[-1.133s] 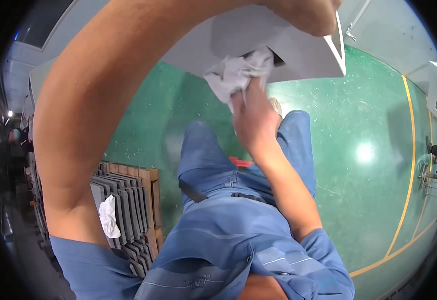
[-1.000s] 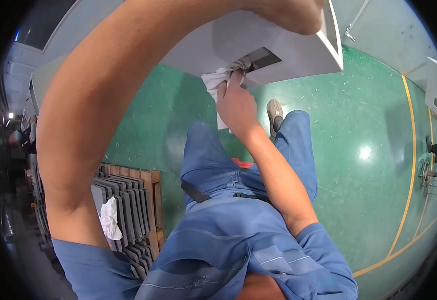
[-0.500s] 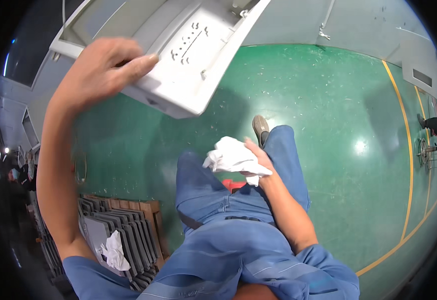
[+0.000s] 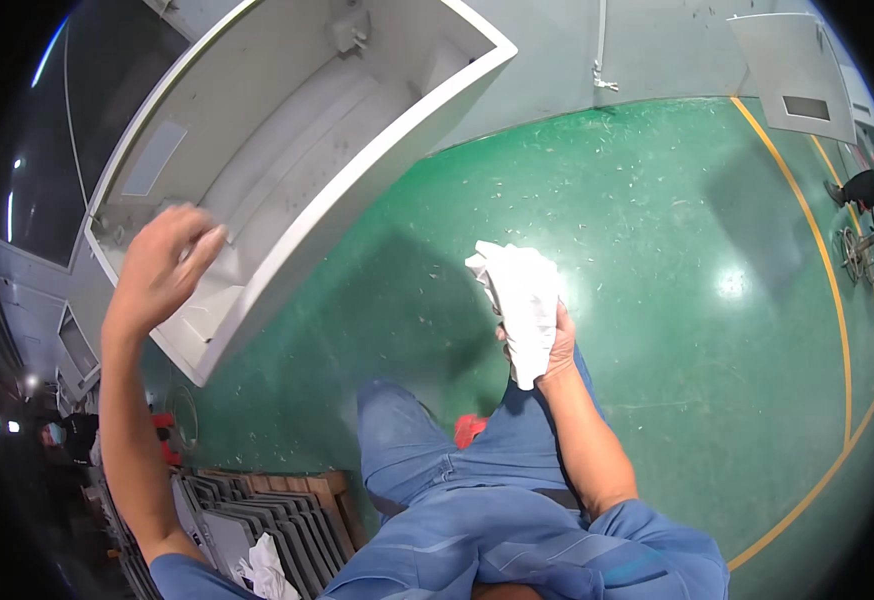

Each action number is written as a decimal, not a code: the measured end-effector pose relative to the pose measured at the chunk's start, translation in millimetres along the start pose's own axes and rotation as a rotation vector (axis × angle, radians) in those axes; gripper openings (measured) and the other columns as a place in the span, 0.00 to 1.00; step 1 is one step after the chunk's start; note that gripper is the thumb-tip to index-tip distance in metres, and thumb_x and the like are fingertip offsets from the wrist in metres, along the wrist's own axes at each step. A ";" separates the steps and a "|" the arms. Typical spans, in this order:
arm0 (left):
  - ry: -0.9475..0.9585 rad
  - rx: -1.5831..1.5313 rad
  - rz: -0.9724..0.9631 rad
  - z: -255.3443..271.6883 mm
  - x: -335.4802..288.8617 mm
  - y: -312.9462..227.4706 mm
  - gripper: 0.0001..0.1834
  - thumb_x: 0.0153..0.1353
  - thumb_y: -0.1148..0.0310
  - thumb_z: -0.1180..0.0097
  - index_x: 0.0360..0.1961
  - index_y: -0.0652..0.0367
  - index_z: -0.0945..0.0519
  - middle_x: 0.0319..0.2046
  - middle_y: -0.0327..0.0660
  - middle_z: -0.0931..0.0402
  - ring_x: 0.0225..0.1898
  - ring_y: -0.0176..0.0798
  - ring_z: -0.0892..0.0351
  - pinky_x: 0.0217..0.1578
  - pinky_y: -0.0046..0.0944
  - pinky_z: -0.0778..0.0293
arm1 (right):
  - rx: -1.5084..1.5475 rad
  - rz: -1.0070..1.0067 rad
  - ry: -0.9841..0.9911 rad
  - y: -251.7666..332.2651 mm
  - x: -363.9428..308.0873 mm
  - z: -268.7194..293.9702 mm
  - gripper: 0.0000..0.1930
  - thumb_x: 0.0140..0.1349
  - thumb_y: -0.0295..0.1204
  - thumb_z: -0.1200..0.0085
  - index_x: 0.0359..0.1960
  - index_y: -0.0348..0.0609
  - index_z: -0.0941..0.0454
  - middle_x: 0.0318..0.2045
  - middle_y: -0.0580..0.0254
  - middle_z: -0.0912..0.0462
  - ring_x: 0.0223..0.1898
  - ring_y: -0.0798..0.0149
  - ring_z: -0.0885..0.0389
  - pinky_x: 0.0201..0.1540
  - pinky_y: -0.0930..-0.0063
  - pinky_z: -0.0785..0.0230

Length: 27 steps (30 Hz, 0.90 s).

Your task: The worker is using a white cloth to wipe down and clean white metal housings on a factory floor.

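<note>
A large white metal housing (image 4: 287,170), open on one side like a shallow box, fills the upper left. My left hand (image 4: 162,268) is raised against its lower inner edge with the fingers resting on the panel. My right hand (image 4: 545,345) is held out lower, to the right of the housing and apart from it, gripping a crumpled white cloth (image 4: 519,300) that hangs over the green floor.
A wooden pallet (image 4: 287,505) stacked with grey panels and a white rag (image 4: 262,572) lies at the lower left. The green floor (image 4: 677,260) has yellow lines on the right. Another white panel (image 4: 797,70) leans on the far wall. My legs in blue trousers are below.
The housing has swung from overhead to the upper left. My right hand with the cloth has come away from it and dropped lower; my left hand has stayed on the housing edge.
</note>
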State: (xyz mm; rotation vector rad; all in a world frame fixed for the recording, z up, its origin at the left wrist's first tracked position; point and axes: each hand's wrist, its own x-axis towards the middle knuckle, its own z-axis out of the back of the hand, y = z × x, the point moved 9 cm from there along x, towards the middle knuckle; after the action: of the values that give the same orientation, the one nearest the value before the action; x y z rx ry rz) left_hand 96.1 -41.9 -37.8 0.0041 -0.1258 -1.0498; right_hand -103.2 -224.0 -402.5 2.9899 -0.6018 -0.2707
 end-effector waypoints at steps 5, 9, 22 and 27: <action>-0.066 -0.421 0.156 -17.2 102.9 -71.8 0.22 0.67 0.53 0.53 0.41 0.65 0.24 0.32 0.40 0.26 0.39 0.35 0.27 0.43 0.35 0.32 | -0.077 -0.027 0.010 12.0 -8.5 19.3 0.32 0.62 0.54 0.54 0.58 0.39 0.32 0.42 0.47 0.21 0.31 0.50 0.18 0.17 0.63 0.22; -0.073 -0.767 0.281 -63.8 157.8 -86.4 0.30 0.69 0.44 0.61 0.50 0.65 0.28 0.40 0.45 0.26 0.41 0.37 0.25 0.47 0.37 0.30 | -0.166 -0.020 -0.166 16.5 -9.0 24.7 0.28 0.65 0.53 0.57 0.52 0.41 0.28 0.35 0.53 0.19 0.24 0.60 0.19 0.12 0.72 0.27; -0.465 -1.322 0.293 -99.8 61.7 -76.6 0.20 0.73 0.59 0.62 0.49 0.65 0.26 0.41 0.38 0.25 0.42 0.29 0.29 0.45 0.31 0.33 | -0.478 0.384 0.044 15.6 14.7 -114.6 0.19 0.68 0.35 0.51 0.55 0.37 0.30 0.41 0.58 0.20 0.40 0.70 0.20 0.43 0.75 0.25; -0.460 -1.423 0.268 -92.0 26.7 -63.4 0.18 0.73 0.59 0.60 0.45 0.63 0.26 0.38 0.35 0.26 0.39 0.27 0.30 0.43 0.28 0.34 | -1.358 1.065 0.222 -34.5 8.3 -234.0 0.22 0.60 0.33 0.45 0.57 0.45 0.28 0.36 0.44 0.22 0.34 0.49 0.19 0.37 0.62 0.25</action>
State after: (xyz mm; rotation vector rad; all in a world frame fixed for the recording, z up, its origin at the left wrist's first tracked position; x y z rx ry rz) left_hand 64.1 -101.8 -130.4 -1.5011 0.2231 -0.6687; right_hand -38.7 -185.4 -178.0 1.1778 -1.1876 -0.1360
